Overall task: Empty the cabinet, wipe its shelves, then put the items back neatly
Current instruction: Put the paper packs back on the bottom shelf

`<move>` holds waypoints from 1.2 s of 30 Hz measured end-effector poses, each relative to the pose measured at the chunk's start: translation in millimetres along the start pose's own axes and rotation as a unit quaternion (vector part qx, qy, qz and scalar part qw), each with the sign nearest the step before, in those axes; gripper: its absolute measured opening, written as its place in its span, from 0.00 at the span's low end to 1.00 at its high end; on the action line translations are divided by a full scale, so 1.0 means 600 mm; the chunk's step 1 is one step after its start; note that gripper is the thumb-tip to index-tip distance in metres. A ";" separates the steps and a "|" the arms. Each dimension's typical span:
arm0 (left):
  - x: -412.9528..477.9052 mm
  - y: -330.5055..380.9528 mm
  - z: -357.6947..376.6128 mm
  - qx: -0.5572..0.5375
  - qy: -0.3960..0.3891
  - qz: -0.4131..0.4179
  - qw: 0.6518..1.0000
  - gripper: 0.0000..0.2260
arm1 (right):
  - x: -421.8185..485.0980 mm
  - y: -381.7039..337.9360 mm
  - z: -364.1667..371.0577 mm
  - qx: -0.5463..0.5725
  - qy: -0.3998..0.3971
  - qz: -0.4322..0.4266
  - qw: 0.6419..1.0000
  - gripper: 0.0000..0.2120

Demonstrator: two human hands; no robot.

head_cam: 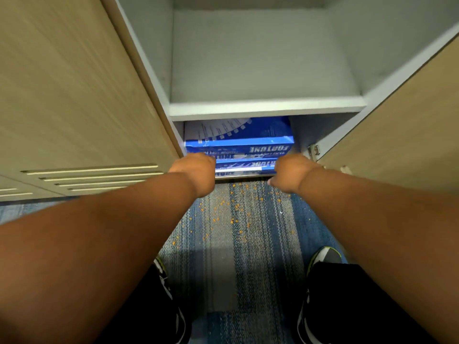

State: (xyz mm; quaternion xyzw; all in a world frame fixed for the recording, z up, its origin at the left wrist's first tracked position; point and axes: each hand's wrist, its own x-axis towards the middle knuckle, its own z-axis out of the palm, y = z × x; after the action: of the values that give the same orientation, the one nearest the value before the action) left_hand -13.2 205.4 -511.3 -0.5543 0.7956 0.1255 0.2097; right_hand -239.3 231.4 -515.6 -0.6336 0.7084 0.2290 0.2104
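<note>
A stack of blue copy-paper reams point(238, 147) lies on the bottom shelf of the open grey cabinet point(265, 109). My left hand point(196, 167) is at the stack's front left corner and my right hand point(289, 173) at its front right corner. Both hands reach down to the lower reams, and their fingers are hidden from view behind the knuckles and the packs. The shelf above the stack point(260, 58) is bare.
The wooden cabinet door point(397, 135) stands open on the right, with its hinge point(314, 150) close to my right hand. A closed wooden door point(69, 95) is on the left. Orange crumbs point(223, 209) dot the blue striped carpet. My shoes point(320, 259) stand below.
</note>
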 end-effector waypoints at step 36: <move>-0.620 -0.386 -0.510 -0.021 0.527 -0.079 0.846 0.09 | -0.543 -0.521 -0.524 0.202 0.441 -0.115 0.867 0.20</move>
State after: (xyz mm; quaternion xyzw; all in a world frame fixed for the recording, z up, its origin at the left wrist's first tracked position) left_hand 254.4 299.4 -58.4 -0.6022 0.7370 -0.1862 -0.2440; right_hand 104.5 277.8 -88.5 -0.6891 0.6801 -0.2488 0.0242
